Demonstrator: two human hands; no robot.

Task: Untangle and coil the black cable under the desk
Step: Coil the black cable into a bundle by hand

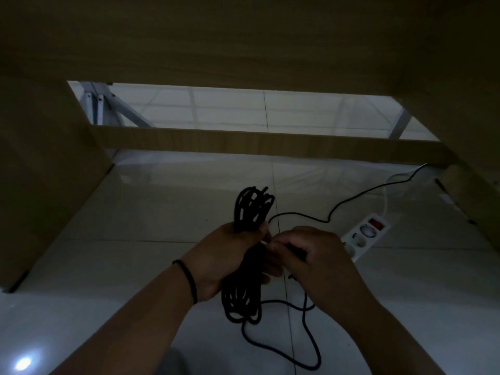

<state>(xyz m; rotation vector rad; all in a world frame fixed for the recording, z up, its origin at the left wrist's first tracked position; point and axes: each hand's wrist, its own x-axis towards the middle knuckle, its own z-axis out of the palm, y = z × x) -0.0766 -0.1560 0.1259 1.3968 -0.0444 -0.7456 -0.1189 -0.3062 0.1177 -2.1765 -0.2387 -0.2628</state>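
A black cable (250,209) is gathered into a long bundle of several loops. My left hand (230,255) grips the bundle around its middle, so loops stick out above and hang below the fist. Just to its right, my right hand (316,258) pinches a strand of the same cable close to the bundle. A loose tail runs from my right hand down to the floor and curls near the bottom edge. Where the fingers meet the cable is dark and partly hidden.
A white power strip (365,235) with a red switch lies on the tiled floor (135,226) to the right. A thin dark wire (351,197) trails past it toward the back right. Wooden desk panels (40,185) close in left, right and overhead, with a crossbar (257,143) behind.
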